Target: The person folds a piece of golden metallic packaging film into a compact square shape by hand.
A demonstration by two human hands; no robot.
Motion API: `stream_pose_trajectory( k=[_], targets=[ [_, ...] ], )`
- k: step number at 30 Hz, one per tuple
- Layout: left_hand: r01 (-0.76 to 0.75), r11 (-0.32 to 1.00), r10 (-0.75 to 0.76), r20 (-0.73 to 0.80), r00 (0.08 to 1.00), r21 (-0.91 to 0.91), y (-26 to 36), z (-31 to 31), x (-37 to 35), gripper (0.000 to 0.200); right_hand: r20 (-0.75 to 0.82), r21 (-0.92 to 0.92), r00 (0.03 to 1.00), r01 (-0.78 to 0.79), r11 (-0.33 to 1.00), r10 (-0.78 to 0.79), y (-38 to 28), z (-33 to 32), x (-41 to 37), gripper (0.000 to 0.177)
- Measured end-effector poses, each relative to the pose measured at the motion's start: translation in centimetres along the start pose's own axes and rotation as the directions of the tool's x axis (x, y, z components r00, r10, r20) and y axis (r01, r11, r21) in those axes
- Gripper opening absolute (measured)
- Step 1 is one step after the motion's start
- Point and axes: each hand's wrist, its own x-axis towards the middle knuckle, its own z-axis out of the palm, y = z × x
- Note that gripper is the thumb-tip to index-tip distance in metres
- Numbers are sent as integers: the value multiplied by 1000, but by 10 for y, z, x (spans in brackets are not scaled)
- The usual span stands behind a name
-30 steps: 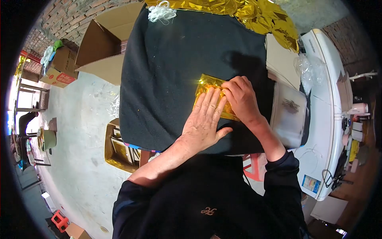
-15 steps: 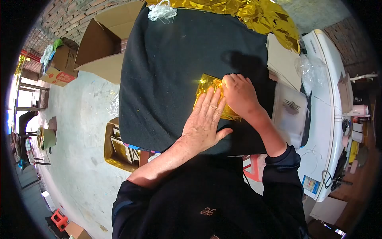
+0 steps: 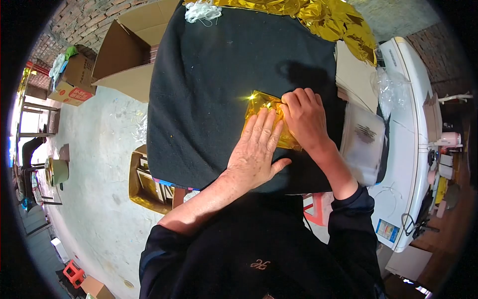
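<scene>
A shiny gold foil sheet (image 3: 285, 138) lies on the black cloth, its top left corner glinting in the light. My left hand (image 3: 255, 149) rests flat across the left and middle of the foil, fingers stretched out and thumb spread to the right. My right hand (image 3: 303, 117) is closed in a pinch at the foil's upper right edge, and the fingers hide the exact spot they grip. Under my palms, part of the foil is out of sight.
The black cloth (image 3: 209, 84) covers the work table. Crumpled gold foil (image 3: 343, 25) and white string (image 3: 202, 12) lie along its far edge. Card sheets (image 3: 354, 74) and clear plastic sleeves (image 3: 362, 139) are on the right. A carton with frames (image 3: 144, 187) stands at lower left.
My right hand has shifted slightly to the right and turned, its fingers still closed at the foil's edge. My left hand stays flat in the same place.
</scene>
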Motion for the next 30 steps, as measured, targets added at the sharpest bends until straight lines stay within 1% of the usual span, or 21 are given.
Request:
stream_pose_trajectory(
  k=[3, 6, 7, 10, 11, 14, 15, 18, 22, 25, 28, 30],
  targets=[
    [-2, 1000, 2, -14, 1000, -6, 0, 1, 0, 98, -92, 218, 996, 7, 976, 13, -6, -7, -13, 17],
    [-5, 1000, 5, -24, 1000, -12, -1, 0, 0, 96, -76, 350, 997, -2, 937, 31, -21, -14, -32, 24],
    [-6, 1000, 6, -25, 1000, -14, -1, 0, 0, 95, -24, 388, 999, -22, 921, 34, -25, -13, -39, 34],
    [-23, 998, 23, -7, 1000, 61, -2, 1, -1, 90, 29, 495, 998, -67, 866, 60, -38, -14, -42, 43],
    [-13, 999, 13, -6, 1000, 49, -1, 1, -1, 89, 81, 521, 995, -93, 849, 60, -40, -15, -42, 46],
    [11, 1000, -11, -2, 1000, 24, -1, 2, 1, 86, 35, 429, 999, -36, 903, 24, -44, -12, -42, 44],
    [14, 1000, -14, 1, 1000, 23, -1, 2, 1, 85, 49, 423, 999, -19, 906, -2, -43, -12, -41, 45],
    [13, 999, -13, 8, 1000, 37, -2, 3, 0, 82, 50, 422, 999, -7, 907, -15, -42, -13, -41, 50],
    [5, 1000, -5, 0, 1000, 4, -2, 1, 0, 76, 93, 458, 995, -62, 887, 22, -42, -9, -43, 62],
    [-24, 992, 10, -113, 994, -123, -4, -2, -2, 73, 125, 485, 992, -79, 871, 20, -39, -7, -45, 68],
    [-17, 956, -39, -183, 982, -293, -9, -10, -5, 71, 140, 481, 990, -88, 872, 23, -36, -5, -47, 72],
    [22, 956, -90, -220, 971, -294, -17, -25, -10, 66, 146, 454, 989, -87, 887, 22, -38, -6, -47, 73]
  ],
)
